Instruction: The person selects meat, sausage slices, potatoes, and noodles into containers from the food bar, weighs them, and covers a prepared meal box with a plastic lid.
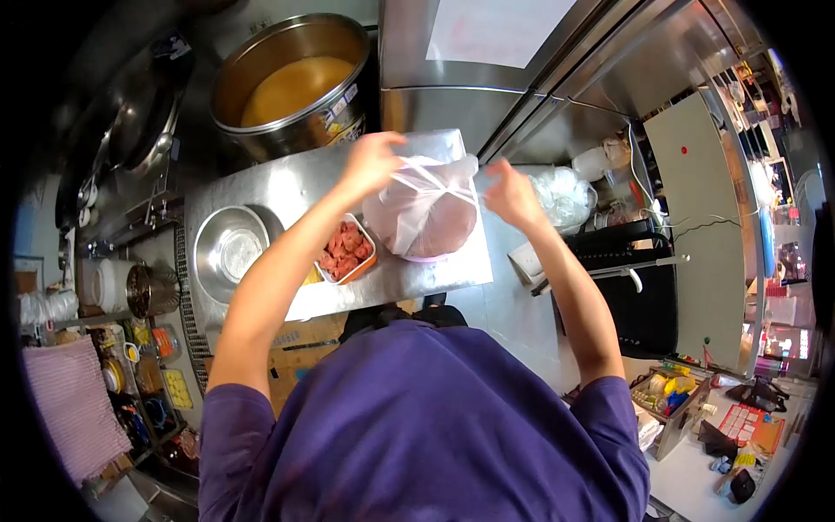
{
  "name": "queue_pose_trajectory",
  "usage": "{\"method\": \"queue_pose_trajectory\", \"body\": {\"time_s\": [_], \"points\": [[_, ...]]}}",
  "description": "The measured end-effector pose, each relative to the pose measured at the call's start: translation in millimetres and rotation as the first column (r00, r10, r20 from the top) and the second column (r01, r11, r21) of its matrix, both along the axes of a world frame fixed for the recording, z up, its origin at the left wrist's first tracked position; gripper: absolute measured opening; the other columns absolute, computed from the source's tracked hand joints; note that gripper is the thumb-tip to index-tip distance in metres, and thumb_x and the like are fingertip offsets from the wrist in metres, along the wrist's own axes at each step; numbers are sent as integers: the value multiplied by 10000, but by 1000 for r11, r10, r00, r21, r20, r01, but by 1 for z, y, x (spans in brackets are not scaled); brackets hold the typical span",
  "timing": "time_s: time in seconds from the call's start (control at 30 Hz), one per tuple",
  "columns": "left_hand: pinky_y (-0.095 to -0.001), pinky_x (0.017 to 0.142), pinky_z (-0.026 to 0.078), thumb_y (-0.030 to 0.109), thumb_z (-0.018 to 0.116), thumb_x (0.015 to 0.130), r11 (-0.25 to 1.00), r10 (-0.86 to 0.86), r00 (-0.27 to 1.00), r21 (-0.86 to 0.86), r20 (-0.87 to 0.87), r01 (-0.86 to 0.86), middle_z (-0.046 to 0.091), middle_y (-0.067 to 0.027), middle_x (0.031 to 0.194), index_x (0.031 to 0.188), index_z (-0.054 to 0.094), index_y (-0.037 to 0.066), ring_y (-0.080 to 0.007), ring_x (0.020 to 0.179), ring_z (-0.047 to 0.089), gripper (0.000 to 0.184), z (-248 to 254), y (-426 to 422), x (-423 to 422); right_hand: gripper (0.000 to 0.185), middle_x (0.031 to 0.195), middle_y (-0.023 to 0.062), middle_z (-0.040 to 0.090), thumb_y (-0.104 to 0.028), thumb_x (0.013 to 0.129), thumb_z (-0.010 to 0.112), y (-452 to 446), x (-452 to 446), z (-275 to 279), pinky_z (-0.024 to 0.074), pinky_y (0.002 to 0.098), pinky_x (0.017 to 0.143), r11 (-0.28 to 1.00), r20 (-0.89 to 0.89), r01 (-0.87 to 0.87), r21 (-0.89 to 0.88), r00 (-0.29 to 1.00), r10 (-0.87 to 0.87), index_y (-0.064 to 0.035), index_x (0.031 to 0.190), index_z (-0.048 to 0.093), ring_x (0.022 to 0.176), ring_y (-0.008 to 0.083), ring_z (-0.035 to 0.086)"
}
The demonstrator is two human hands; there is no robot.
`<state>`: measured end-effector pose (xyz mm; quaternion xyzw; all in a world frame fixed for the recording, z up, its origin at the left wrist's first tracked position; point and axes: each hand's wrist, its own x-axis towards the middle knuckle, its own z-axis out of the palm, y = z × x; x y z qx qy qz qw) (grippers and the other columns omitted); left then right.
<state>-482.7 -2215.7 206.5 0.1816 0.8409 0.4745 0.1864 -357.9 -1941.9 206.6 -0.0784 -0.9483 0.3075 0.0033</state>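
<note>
Bag [424, 213] by the right edge of the counter [465, 270] seems mid-knot, calling for gentle touches next; I can't tell if left hand [370, 163] or right hand [515, 197] grips.

I can read no words or numbers from here. On the pot [287, 143] at eleven o'clock, the labels [340, 103] are too small for me to make out. The red-and-white printed sheet [752, 426] at four o'clock, lying on a white surface [687, 461], is just as illegible.
</note>
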Motion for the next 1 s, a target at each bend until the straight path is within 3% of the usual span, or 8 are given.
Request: {"method": "queue_pose_trajectory", "body": {"time_s": [0.17, 0.3, 0.4, 0.53, 0.63, 0.77, 0.93, 1.0], "points": [[-286, 502, 317, 122, 697, 807, 802, 453, 661, 51, 598, -595, 520, 12, 632, 825, 738, 37, -106, 530, 411, 96, -189, -78, -19, 96, 748, 173, 695, -20, 754, 616, 36, 54, -143, 538, 431, 675, 996, -172, 51, 73, 984, -37, -29, 814, 691, 729, 325, 705], [-279, 506, 324, 107, 692, 843, 873, 227, 691, 171, 686, -456, 437, 49, 604, 831, 706, 26, -85, 530, 376, 83, -108, -95, -9, 123, 746, 151, 710, 38, 777, 572, 44, 53, -121, 534, 411, 678, 947, -7, 137, -292, 989, -145, -3, 773, 687, 685, 282, 685], [-264, 539, 338, 109, 656, 910, 971, -187, 605, 240, 774, -7, 371, 70, 591, 834, 658, 57, -79, 545, 355, 92, -68, -85, -4, 123, 735, 57, 620, 69, 755, 559, 35, 39, -75, 499, 387, 808, -102, 224, 205, -973, 947, -232, -49, 725, 578, 710, 211, 589], [-317, 675, 399, 198, 644, 971, 559, -184, 332, 376, 925, -739, 392, 61, 588, 866, 608, 128, -104, 576, 380, 131, -123, -78, 4, 140, 654, 23, 469, 48, 776, 504, 29, 32, -136, 467, 338, 691, -719, 389, 91, -689, 884, -260, -86, 740, 488, 601, 161, 449], [-378, 805, 453, 161, 597, 977, 474, -156, 332, 366, 930, -801, 564, -1, 805, 1001, 623, 125, -183, 763, 538, 51, -151, -73, 22, 136, 715, 45, 583, 60, 790, 492, 47, 39, -184, 483, 294, 695, -738, 390, 82, -670, 885, -256, -60, 792, 558, 661, 182, 565], [-397, 924, 505, 126, 561, 981, 481, -173, 625, 619, 761, -621, 714, -96, 1085, 1201, 636, 77, -248, 995, 678, 237, -76, -44, 47, 518, 1414, 200, 555, 83, 803, 476, 14, 32, -73, 552, 213, 769, -349, 156, 73, -934, 964, -215, 76, 1315, 558, 1358, 315, 511], [-249, 689, 543, 86, 643, 945, 810, -283, 815, 581, 506, -79, 717, -126, 1110, 1408, 528, 3, -159, 820, 694, 484, -3, 16, 41, 646, 1550, 166, 427, 59, 805, 459, -24, -18, -10, 527, 359, 1011, -236, -86, -39, -971, 978, 191, 82, 1450, 440, 1462, 309, 365], [-224, 630, 525, 36, 688, 902, 833, -249, 810, 545, 531, -101, 725, -108, 1074, 1350, 575, -1, -131, 762, 683, 463, 7, 22, 37, 590, 1510, 157, 485, 36, 850, 521, -26, -24, -6, 530, 374, 1007, 90, -61, -78, -993, 981, 186, 40, 1440, 491, 1409, 318, 449]]}}
